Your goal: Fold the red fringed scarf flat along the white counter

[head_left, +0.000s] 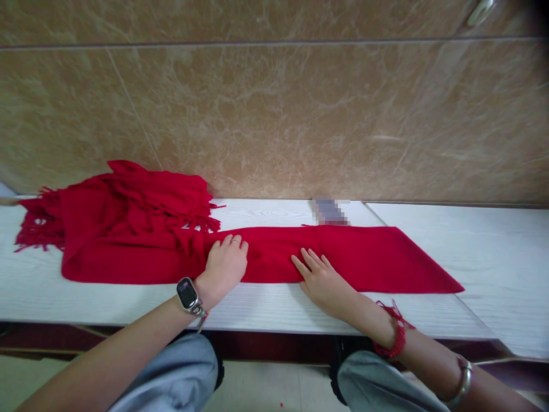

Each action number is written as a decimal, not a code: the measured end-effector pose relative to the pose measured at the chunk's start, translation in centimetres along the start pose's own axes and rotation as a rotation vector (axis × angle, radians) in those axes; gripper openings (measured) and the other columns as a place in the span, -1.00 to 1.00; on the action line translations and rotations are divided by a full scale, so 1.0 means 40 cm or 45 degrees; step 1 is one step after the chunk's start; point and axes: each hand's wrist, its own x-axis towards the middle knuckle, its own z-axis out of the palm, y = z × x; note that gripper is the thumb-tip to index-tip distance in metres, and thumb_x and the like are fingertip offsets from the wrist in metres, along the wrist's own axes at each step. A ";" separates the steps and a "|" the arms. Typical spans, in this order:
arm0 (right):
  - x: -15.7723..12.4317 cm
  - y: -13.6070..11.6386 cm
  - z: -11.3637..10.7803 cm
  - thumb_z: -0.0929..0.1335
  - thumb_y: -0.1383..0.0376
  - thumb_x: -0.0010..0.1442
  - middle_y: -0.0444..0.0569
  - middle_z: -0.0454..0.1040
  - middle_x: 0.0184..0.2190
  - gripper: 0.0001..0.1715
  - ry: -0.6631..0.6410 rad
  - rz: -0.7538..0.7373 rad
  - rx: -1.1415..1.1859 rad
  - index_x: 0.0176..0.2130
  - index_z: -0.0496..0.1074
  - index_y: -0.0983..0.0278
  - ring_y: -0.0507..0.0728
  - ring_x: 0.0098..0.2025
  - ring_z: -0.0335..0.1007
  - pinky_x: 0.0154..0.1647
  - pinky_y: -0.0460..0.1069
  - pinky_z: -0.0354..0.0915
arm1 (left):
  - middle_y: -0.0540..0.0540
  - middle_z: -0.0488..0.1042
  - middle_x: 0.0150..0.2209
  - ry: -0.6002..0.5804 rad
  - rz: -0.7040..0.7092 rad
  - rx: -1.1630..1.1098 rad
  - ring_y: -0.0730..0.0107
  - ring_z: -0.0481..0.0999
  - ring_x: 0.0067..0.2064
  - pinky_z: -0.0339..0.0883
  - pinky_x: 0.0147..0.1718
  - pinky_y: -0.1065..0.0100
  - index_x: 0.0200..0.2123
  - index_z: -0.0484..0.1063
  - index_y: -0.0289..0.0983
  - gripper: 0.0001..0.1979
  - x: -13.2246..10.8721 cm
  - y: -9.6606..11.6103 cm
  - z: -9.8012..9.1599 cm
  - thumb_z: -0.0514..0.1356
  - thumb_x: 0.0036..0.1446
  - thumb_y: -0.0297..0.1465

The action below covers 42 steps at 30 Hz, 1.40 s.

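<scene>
A red fringed scarf (364,257) lies lengthwise along a white wood-grain bench top (274,306). Its right part is folded into a smooth, flat strip that ends in a slanted point. On the left the cloth is bunched into a loose heap with tassels showing. My left hand (225,266), with a watch at the wrist, rests on the middle of the strip, its fingers bent into the cloth beside some creases. To its right, my right hand (323,280) lies palm down with fingers spread on the smooth strip. The left fingertips are partly hidden.
Behind the bench top rises a brown marbled wall (274,120). A small blurred-out item (329,210) lies at the back edge, just behind the scarf. My knees in grey trousers (180,372) are below the front edge. A seam crosses the top at right.
</scene>
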 end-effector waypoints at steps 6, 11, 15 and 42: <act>-0.003 0.022 -0.019 0.19 0.47 0.13 0.35 0.21 0.08 -0.47 -0.068 -0.197 -0.113 0.12 0.19 0.43 0.36 0.14 0.07 -0.04 0.19 0.25 | -0.20 0.32 -0.14 -0.132 0.298 -0.179 0.24 0.35 -0.11 0.27 -0.12 0.26 -0.08 0.31 -0.33 -0.71 -0.028 -0.033 -0.001 -0.02 0.13 -0.47; 0.002 0.026 -0.018 0.18 0.36 0.18 0.29 0.14 0.13 -0.46 -0.023 -0.214 -0.053 0.16 0.12 0.37 0.37 0.13 0.08 -0.06 0.22 0.26 | -0.14 0.27 -0.03 -0.050 0.431 -0.252 0.30 0.33 -0.06 0.27 -0.11 0.30 0.05 0.21 -0.22 -0.64 -0.041 -0.025 -0.004 -0.07 0.18 -0.42; 0.004 0.018 -0.015 0.15 0.34 0.20 0.23 0.11 0.16 -0.46 -0.037 -0.223 -0.025 0.17 0.10 0.35 0.37 0.15 0.05 -0.06 0.26 0.24 | -0.09 0.23 0.07 -0.054 0.655 -0.313 0.32 0.25 0.06 0.15 0.02 0.29 0.07 0.20 -0.18 -0.65 -0.019 -0.001 0.003 -0.12 0.24 -0.34; 0.041 0.034 -0.002 0.22 0.45 0.14 0.02 0.49 -0.32 -0.79 0.393 -0.317 0.426 -0.33 0.44 0.30 0.11 -0.26 0.42 -0.23 -0.02 0.36 | -0.20 0.18 0.13 -0.038 0.656 -0.246 0.13 0.17 0.13 0.10 0.01 0.19 0.10 0.15 -0.29 -0.49 -0.013 0.024 0.031 -0.06 0.17 -0.11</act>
